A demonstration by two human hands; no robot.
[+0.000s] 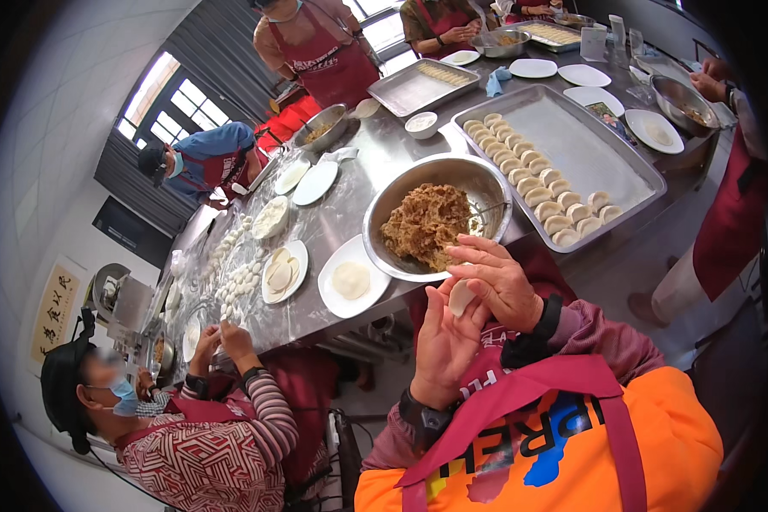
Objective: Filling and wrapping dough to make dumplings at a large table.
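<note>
A folded dumpling is held up between my two hands, in front of the burgundy apron. My left hand is palm up and supports it with the fingers. From the right, my right hand reaches over and presses at its edge; some of its fingertips are hidden behind the other hand. Just beyond my hands stands a steel bowl with brown minced filling and the handle of a utensil in it. A white plate to the left carries a round dough wrapper.
A metal tray with rows of dumplings lies right of the bowl. Dough pieces and a plate of wrappers are on the steel table. A masked co-worker sits close on my left; others stand around the table.
</note>
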